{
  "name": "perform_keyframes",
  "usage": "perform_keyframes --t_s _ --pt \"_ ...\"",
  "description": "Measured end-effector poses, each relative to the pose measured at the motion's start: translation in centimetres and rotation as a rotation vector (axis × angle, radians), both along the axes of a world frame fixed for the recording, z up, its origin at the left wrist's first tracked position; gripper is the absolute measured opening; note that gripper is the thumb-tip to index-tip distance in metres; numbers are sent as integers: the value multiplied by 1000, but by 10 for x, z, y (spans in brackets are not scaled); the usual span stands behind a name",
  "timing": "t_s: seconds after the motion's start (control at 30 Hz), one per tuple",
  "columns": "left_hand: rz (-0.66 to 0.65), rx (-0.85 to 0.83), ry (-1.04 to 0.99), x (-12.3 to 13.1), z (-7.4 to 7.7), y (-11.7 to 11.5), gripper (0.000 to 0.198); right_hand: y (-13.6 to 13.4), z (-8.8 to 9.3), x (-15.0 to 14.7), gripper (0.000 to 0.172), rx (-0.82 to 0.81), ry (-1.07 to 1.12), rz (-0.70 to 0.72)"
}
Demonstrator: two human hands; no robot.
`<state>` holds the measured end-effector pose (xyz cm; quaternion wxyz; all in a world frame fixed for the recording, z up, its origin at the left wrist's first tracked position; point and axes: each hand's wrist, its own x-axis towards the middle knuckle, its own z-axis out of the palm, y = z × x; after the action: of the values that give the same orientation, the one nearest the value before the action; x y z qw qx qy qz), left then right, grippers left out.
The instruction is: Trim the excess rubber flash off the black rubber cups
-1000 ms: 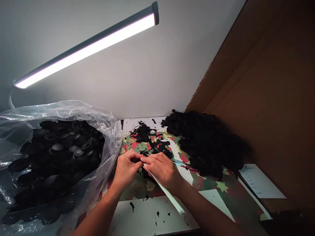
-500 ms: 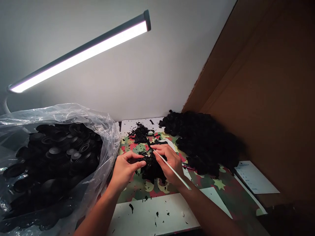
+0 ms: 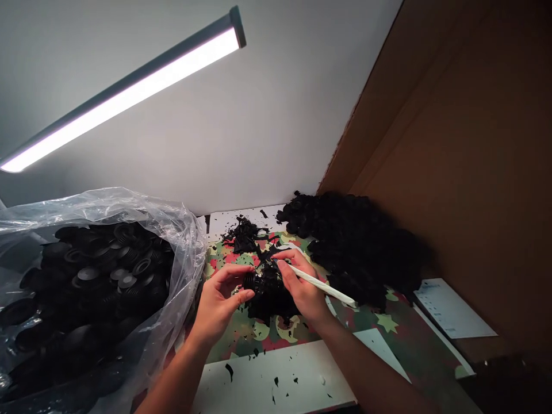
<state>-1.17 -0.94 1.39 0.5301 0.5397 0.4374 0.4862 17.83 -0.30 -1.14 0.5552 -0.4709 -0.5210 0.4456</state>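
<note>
My left hand [image 3: 222, 296] holds a small black ribbed part [image 3: 249, 280] between thumb and fingers. In my right hand [image 3: 304, 282] is a white stick-like tool [image 3: 323, 284], pinched near its front end, with its rear end pointing right and down. The tool's tip is too small to make out, close to the black part. Under and between both hands lies a heap of black scraps [image 3: 267, 302] on a camouflage-patterned sheet [image 3: 241, 333]. A smaller pile of black shavings [image 3: 244, 233] sits behind it.
At the left, a clear plastic bag [image 3: 190, 247] holds several black round parts [image 3: 125, 279]. A big black pile [image 3: 366, 247] lies at the back right beside a cardboard wall [image 3: 452, 144]. A white card [image 3: 455, 310] is at the right. A lit tube lamp [image 3: 129, 98] hangs above.
The tool in my right hand has swung to a flatter angle, its rear end further right. The black part in my left hand now shows more clearly. The whole view has shifted slightly.
</note>
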Motion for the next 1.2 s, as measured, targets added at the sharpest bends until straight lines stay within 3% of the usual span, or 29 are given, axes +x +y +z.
perform_keyframes --t_s 0.17,0.3,0.43,0.53,0.77,1.03,1.2 --pt "30 336 219 1 -15 -3 52 1 -2 -9 56 -133 65 260" --pt "-10 525 366 4 -18 -3 59 -1 -4 -15 48 -154 57 268" --pt "64 447 337 5 -14 -1 54 -7 -5 -16 34 -77 -24 146" --pt "99 370 352 4 -13 1 41 -11 -5 -18 31 -37 -72 181" --pt "92 355 335 4 -6 -2 29 -13 2 -18 35 -35 -29 234" --pt "172 279 90 7 -6 -8 28 -19 16 -20 45 -108 187 308" --pt "177 196 100 5 -3 -5 22 -15 9 -17 44 -54 59 298"
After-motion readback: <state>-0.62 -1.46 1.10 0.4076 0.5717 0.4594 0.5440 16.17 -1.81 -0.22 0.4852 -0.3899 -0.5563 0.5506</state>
